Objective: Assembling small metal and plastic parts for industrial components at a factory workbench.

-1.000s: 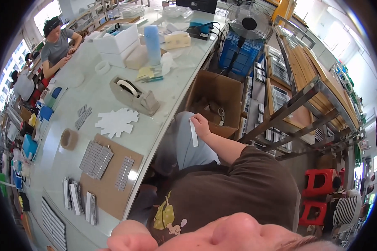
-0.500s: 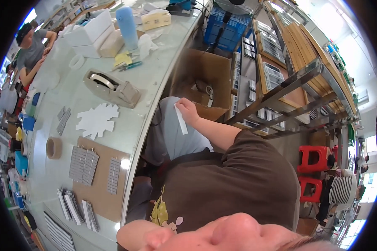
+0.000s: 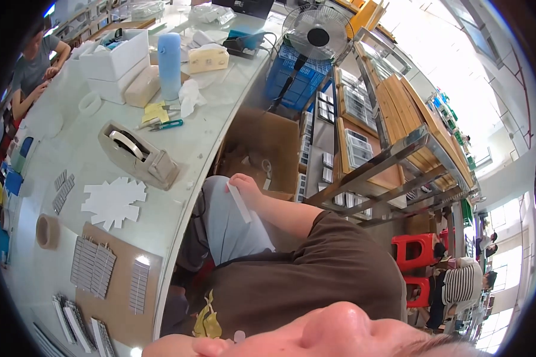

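Note:
My right hand (image 3: 248, 189) is closed over my jeans-covered leg (image 3: 223, 229), just off the table's edge. It holds a narrow white strip (image 3: 240, 205) by its upper end, and the rest slants down along the leg. My left hand does not show. On the table (image 3: 74, 146), left of the held strip, lies a jagged pile of overlapping white strips (image 3: 114, 202). Slim grey ribbed pieces (image 3: 93, 266) rest side by side on a brown board (image 3: 116, 318), with another small group (image 3: 139, 288) beside them.
A tape dispenser (image 3: 140, 156) and a tape roll (image 3: 47, 231) stand on the table. Farther back are a blue bottle (image 3: 169, 66), green-handled snips (image 3: 167, 125) and a white foam box (image 3: 114, 59). A cardboard box (image 3: 259, 140), a fan (image 3: 317, 37) and a metal rack (image 3: 393, 157) flank my right arm.
The view has shifted, so the table items sit lower and farther left and the fan shows whole. My right hand keeps the white strip over my leg.

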The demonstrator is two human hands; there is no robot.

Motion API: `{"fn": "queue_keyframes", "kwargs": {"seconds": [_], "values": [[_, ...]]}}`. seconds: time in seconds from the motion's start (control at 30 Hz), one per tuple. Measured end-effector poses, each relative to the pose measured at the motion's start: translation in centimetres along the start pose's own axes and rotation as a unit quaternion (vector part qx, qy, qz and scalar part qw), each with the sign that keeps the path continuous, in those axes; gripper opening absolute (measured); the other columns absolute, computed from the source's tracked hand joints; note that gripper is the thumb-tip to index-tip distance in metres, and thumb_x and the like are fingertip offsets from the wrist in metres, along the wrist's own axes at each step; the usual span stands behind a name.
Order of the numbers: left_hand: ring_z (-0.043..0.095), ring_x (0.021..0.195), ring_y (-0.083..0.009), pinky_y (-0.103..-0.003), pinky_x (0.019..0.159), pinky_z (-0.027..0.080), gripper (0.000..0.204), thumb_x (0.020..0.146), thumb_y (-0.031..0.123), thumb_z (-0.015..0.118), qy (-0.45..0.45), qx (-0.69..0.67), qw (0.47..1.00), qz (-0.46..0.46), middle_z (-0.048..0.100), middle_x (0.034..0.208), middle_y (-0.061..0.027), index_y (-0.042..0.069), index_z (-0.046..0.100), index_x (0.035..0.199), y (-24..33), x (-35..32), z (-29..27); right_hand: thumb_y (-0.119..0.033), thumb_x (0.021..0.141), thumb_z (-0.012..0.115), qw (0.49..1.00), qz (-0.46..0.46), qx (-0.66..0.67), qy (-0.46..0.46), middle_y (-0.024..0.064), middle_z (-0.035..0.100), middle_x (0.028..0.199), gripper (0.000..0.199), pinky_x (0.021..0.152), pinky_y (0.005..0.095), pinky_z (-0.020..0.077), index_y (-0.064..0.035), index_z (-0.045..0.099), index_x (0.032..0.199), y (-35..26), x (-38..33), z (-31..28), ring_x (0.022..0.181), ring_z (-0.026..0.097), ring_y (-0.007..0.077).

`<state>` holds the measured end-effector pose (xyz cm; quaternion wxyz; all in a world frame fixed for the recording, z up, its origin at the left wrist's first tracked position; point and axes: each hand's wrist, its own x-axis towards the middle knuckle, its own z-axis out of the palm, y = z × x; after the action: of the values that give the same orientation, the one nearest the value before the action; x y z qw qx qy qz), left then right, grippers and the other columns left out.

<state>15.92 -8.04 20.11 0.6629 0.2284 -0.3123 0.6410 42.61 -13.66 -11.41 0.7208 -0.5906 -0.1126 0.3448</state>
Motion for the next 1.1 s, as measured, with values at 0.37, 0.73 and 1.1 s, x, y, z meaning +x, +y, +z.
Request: {"fn": "queue_keyframes", "kwargs": {"seconds": [0.37, 0.73, 1.1], "values": [[0.053, 0.099, -0.0178, -0.046, 0.087, 0.038, 0.026, 0.097, 0.034, 0.047, -0.038, -0.003, 0.998, 0.057, 0.053, 0.102, -0.0028, 0.012, 0.055, 0.108, -1.4, -0.3, 1.0, -0.014, 0.086, 0.056, 0.995, 0.1, -0.003, 0.003, 0.0103, 0.065, 0.076, 0.012, 0.056, 0.0333, 0.0455, -0.005, 0.063, 0.082, -1.2, 1.4, -0.4, 0.063, 0.057, 0.0202], [0.054, 0.098, -0.0192, -0.049, 0.089, 0.038, 0.029, 0.096, 0.035, 0.048, -0.128, 0.033, 0.985, 0.112, 0.053, 0.1, -0.0052, 0.009, 0.054, 0.109, -2.5, -0.6, 1.2, -0.019, 0.082, 0.058, 0.976, 0.215, -0.009, 0.024, 0.0123, 0.062, 0.071, 0.019, 0.057, 0.0398, 0.0461, -0.0031, 0.063, 0.074, -2.2, 2.7, 1.3, 0.063, 0.057, 0.0248], [0.054, 0.097, -0.0206, -0.053, 0.091, 0.038, 0.032, 0.095, 0.035, 0.048, -0.234, 0.223, 0.897, 0.303, 0.052, 0.098, -0.0077, 0.007, 0.054, 0.109, 0.2, 2.3, -1.8, -0.03, 0.084, 0.051, 0.951, 0.3, -0.041, -0.058, 0.0078, 0.054, 0.06, 0.03, 0.047, 0.0346, 0.0381, -0.0054, 0.058, 0.067, -1.9, 2.9, 1.8, 0.05, 0.047, 0.023]]}}
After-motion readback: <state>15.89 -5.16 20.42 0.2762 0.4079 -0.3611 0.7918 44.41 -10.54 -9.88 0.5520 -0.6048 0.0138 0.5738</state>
